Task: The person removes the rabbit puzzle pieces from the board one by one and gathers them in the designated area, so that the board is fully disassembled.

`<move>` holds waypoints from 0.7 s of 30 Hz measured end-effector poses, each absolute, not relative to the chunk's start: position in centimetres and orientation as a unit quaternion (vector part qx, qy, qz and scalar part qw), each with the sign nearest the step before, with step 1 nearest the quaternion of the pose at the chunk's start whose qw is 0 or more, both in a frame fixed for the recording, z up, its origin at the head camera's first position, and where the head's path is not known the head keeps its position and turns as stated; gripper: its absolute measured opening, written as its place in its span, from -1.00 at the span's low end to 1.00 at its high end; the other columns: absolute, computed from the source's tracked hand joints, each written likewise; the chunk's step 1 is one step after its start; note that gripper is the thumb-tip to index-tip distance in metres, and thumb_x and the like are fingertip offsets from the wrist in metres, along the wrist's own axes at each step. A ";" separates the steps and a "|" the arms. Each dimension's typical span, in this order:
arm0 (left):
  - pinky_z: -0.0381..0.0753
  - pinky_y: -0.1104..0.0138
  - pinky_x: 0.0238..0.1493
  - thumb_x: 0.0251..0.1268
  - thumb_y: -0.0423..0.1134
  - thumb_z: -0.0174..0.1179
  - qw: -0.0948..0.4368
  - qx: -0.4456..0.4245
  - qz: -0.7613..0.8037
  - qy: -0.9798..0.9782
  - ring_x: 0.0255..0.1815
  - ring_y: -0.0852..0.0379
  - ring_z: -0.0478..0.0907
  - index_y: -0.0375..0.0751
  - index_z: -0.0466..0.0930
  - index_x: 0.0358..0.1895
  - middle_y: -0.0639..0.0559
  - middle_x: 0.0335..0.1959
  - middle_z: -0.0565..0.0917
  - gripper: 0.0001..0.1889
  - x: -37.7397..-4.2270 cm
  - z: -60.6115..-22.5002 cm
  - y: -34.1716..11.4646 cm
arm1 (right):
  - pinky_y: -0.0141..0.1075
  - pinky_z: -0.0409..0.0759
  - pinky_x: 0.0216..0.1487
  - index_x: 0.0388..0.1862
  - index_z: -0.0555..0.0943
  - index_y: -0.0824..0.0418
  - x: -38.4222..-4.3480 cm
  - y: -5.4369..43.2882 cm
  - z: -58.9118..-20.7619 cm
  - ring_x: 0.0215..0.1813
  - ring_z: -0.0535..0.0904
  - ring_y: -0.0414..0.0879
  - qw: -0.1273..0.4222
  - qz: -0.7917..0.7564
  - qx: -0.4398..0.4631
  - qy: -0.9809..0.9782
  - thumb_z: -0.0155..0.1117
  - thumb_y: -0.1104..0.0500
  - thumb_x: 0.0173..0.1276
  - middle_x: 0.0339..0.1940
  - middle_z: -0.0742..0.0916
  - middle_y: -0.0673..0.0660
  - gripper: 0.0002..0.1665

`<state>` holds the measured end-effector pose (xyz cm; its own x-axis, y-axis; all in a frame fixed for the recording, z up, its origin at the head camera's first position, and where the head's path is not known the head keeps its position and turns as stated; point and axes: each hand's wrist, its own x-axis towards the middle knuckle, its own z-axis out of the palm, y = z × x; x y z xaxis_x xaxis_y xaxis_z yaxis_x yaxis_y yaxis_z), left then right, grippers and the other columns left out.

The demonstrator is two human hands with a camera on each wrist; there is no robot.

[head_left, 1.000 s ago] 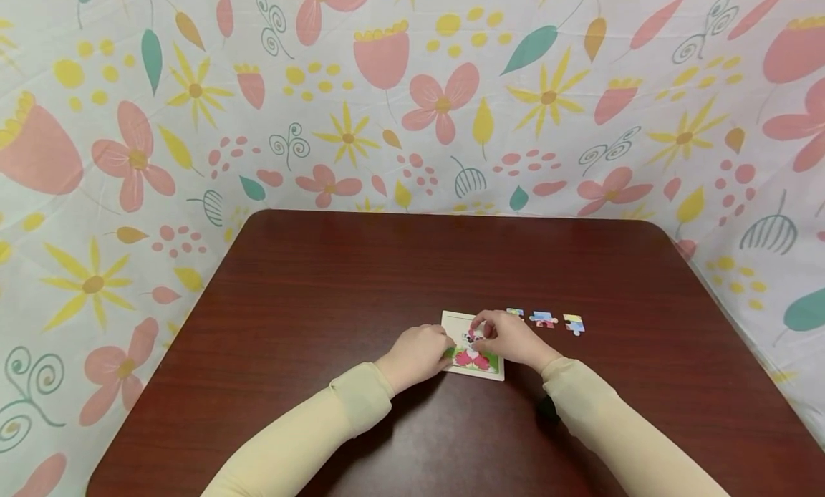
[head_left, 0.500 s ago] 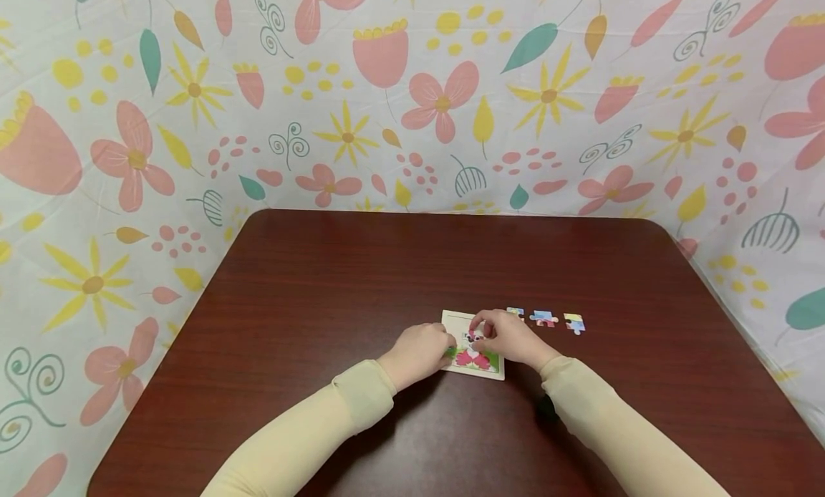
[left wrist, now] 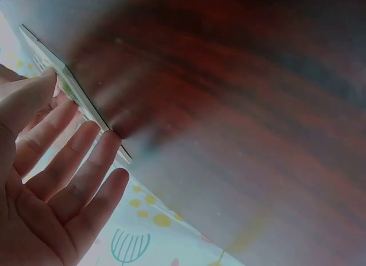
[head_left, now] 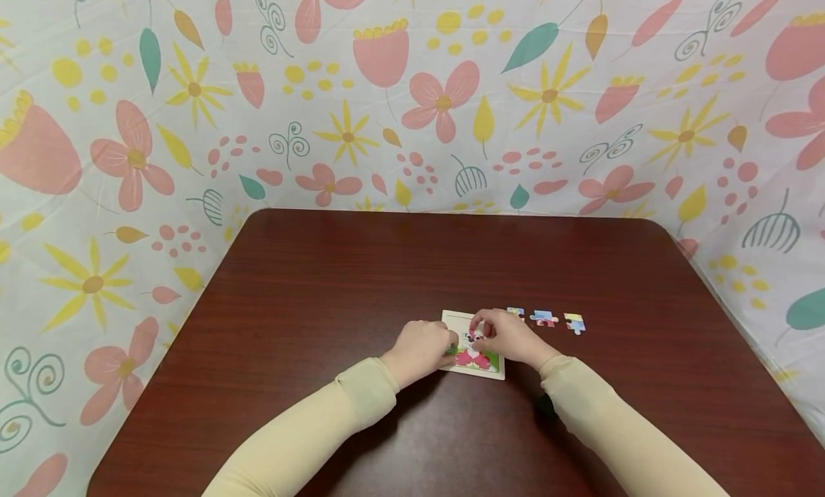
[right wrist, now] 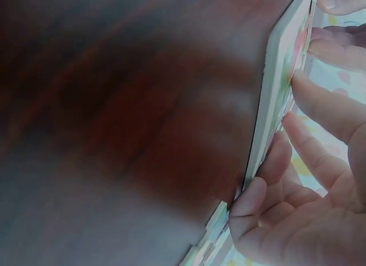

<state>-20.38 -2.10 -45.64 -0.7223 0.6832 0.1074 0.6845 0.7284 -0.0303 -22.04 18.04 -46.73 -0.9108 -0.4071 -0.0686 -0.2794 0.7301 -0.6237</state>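
A small square jigsaw board (head_left: 456, 321) with a pale frame lies on the table. Its picture shows a pink and white cartoon figure on green. At its left edge, my left hand (head_left: 420, 350) rests with thumb and fingertips touching the board; the left wrist view shows the fingers (left wrist: 86, 171) loosely bent along the rim. Over the board's right side, my right hand (head_left: 512, 336) pinches a puzzle piece (head_left: 478, 335) bearing the figure's face between thumb and index finger. The remaining right fingers (right wrist: 249, 203) curl beside the frame. Fingers hide part of the picture.
Three loose puzzle pieces, a left one (head_left: 516, 312), a middle one (head_left: 544, 318) and a right one (head_left: 575, 323), lie in a row right of the board. The dark wooden table (head_left: 361, 268) meets a floral cloth (head_left: 387, 124) behind. Something dark (head_left: 546, 407) shows beneath the right cuff.
My left hand has shifted slightly up and right along the board's edge, its index finger lifting a little. The right hand, board and loose pieces stay nearly still.
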 end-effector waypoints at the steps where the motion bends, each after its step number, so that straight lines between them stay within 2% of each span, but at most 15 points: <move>1: 0.46 0.35 -0.61 0.04 0.05 0.36 0.056 -0.368 -0.004 -0.928 -0.57 0.23 0.54 0.13 0.63 -0.47 0.22 -0.55 0.55 -0.84 -20.3 -45.6 -2.1 | -0.35 0.33 -0.54 -0.23 0.57 0.21 -22.0 18.0 -46.7 -0.56 0.35 -0.17 0.098 -0.314 -0.187 0.926 0.45 0.24 0.09 -0.56 0.50 0.03 -0.72; 6: 0.46 0.34 -0.62 0.05 0.03 0.34 0.060 -0.365 0.004 -0.929 -0.57 0.22 0.54 0.15 0.64 -0.48 0.22 -0.57 0.55 -0.87 -20.2 -45.6 -2.0 | -0.33 0.39 -0.49 -0.27 0.55 0.24 -22.2 17.5 -46.4 -0.52 0.38 -0.17 0.090 -0.294 -0.198 0.931 0.46 0.30 0.06 -0.53 0.53 0.02 -0.71; 17: 0.47 0.33 -0.61 0.01 -0.01 0.36 0.074 -0.365 0.004 -0.928 -0.54 0.20 0.57 0.14 0.65 -0.52 0.20 -0.57 0.57 -0.89 -20.1 -45.7 -2.0 | -0.30 0.40 -0.45 -0.23 0.48 0.24 -22.5 17.7 -45.9 -0.51 0.40 -0.15 0.124 -0.324 -0.190 0.918 0.44 0.31 0.08 -0.50 0.54 0.05 -0.67; 21: 0.47 0.34 -0.61 0.01 -0.04 0.36 0.072 -0.368 -0.004 -0.927 -0.55 0.20 0.56 0.13 0.65 -0.54 0.19 -0.59 0.57 -0.89 -20.0 -45.7 -2.0 | -0.32 0.40 -0.47 -0.20 0.51 0.25 -22.4 17.7 -45.9 -0.51 0.39 -0.17 0.122 -0.326 -0.185 0.919 0.38 0.32 0.14 -0.50 0.54 0.05 -0.72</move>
